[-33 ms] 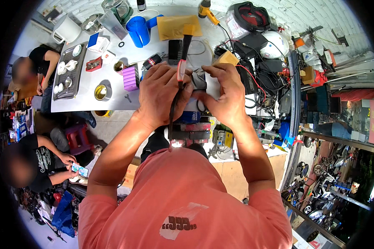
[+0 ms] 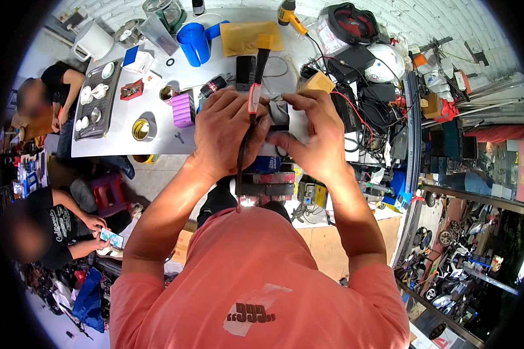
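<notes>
My left hand is closed over the table's near edge, its fingers wrapped out of sight. Close to it shows a dark object with a grey, shiny top, mostly hidden, so its kind is unclear. My right hand curves around the right side of that object, thumb and forefinger spread apart. Below its thumb is a thin black loop. A black cable with a yellow connector and a pink-edged label passes in front of my left hand, down toward my shirt.
On the white table stand a purple battery pack, a blue roll, a black phone and a tea tray. A yellow heat gun lies at the back. Tangled cables fill the right. Two people sit at left.
My right thumb has shifted slightly left and up, and the right fingers have turned a little. My left hand stays in place.
</notes>
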Available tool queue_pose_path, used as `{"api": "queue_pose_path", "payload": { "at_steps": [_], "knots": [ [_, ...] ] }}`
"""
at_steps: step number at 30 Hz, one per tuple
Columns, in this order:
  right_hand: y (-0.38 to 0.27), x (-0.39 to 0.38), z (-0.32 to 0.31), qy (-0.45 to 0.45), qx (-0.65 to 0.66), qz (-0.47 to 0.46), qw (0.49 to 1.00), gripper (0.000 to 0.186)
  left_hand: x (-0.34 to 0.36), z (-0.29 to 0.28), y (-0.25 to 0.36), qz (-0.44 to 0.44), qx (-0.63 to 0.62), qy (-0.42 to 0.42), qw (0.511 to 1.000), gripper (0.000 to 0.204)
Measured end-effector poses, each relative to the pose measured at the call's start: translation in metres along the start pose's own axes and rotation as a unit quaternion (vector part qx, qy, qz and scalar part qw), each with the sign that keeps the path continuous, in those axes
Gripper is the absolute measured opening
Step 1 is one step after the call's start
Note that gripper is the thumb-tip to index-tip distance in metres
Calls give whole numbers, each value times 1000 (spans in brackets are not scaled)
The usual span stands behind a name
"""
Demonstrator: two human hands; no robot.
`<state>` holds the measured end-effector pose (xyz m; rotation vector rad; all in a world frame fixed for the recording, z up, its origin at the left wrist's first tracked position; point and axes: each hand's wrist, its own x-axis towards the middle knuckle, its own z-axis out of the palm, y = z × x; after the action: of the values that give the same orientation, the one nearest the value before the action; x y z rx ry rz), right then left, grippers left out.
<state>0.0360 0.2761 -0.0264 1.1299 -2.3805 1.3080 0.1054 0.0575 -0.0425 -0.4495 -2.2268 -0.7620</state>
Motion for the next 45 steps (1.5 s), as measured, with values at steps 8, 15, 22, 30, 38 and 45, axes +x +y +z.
{"api": "queue_pose_path", "payload": {
  "at_steps": [8,15,22,30,38,45],
  "knots": [
    [11,-10,-12,-37,-24,31,999,57,2,1,-1,-8,-6,6,1000,15],
    [5,-16,-2,-32,68,176,982,60,3,1,-2,-13,-7,19,1000,11],
    [-9,-11,29,66,-25,51,996,68,11,-2,2,-101,-33,3,994,16],
    [5,-11,28,108,-59,-3,992,45,10,1,4,-105,-12,20,994,15],
    [13,20,-7,13,-84,-96,992,18,4,5,3,-54,16,51,997,7],
    [4,22,-17,-67,-86,-101,989,15,3,-1,3,-40,2,22,999,9]
  ]
}}
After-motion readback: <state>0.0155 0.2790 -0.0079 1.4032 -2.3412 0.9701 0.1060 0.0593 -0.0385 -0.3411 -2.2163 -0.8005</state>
